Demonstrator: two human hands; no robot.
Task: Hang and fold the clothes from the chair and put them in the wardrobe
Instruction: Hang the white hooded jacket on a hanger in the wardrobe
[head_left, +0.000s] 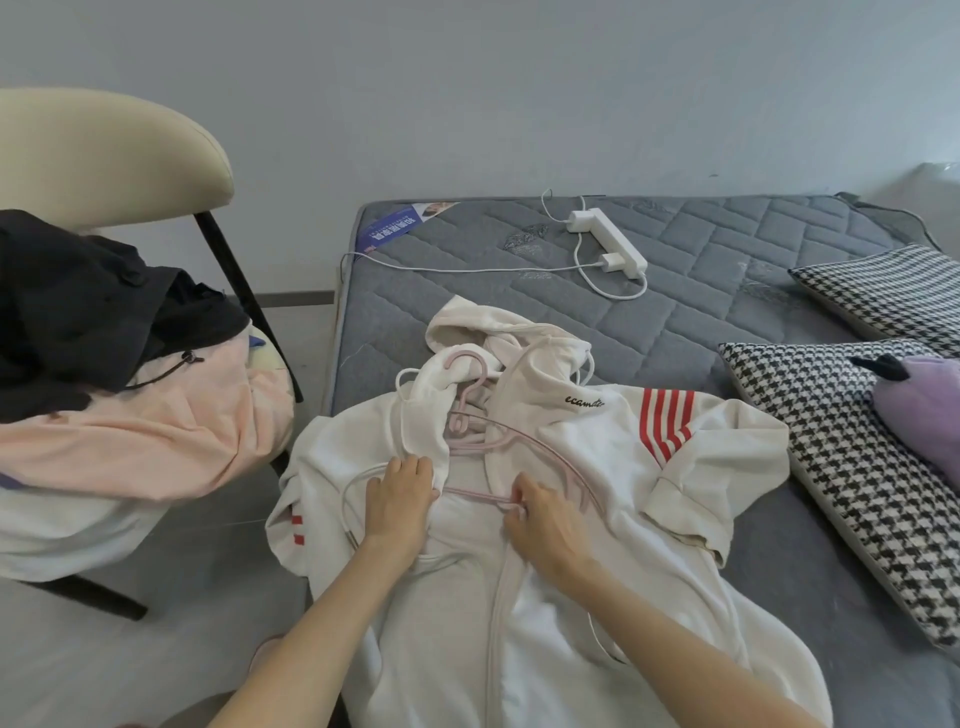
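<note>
Right hand (540, 519) pinches the pink hanger (470, 441) by its lower bar, over the white hoodie (727, 447) spread under both hands. Left hand (400, 499), just beside, grips the hoodie's open front edge, as I read it. Clothes pile (130, 431) on chair (104, 150), well left.

Black cursive lettering (584, 401) across the chest of a white hoodie (571, 571) appears to read "ecamter", though its last letters are unclear. A blue label (400, 228) at the far corner of the grey mattress (701, 312) carries white Chinese characters, seen upside down and too small to read. No other text or number is legible.
</note>
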